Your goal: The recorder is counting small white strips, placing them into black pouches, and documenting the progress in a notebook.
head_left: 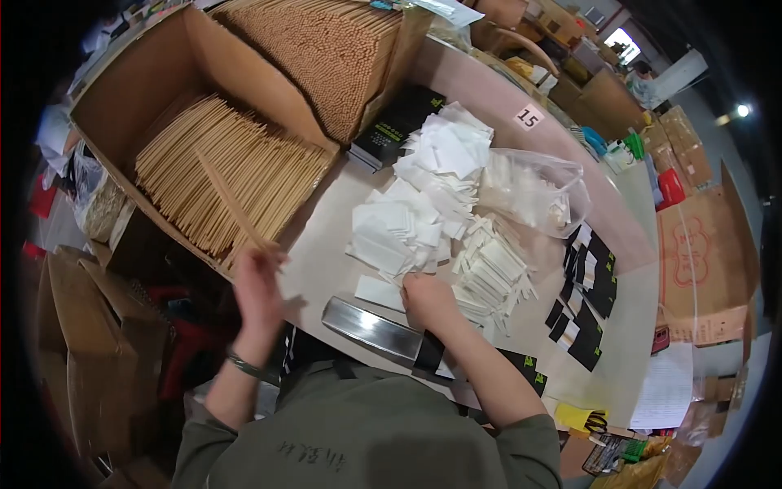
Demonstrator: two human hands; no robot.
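A pair of wooden chopsticks [224, 191] points up and away from my left hand [259, 285], which is closed around the lower ends. The sticks cross above an open cardboard box [163, 69] filled with loose chopsticks [236, 159]. On the table, my right hand [430, 303] has its fingers curled at the right end of a flat white packet [379, 292]. Whether it grips that packet cannot be seen. Just beyond this hand lies a heap of white packets [383, 232], with narrow white folded pieces [493, 265] to its right. A shiny metal trough [371, 326] lies in front of me.
A second box of tightly packed chopsticks [326, 61] stands behind the first. Black printed packs [399, 122] sit beside it. A clear plastic bag [533, 191] rests behind the white pieces. Black sleeves with chopsticks [582, 297] lie toward the table's right edge.
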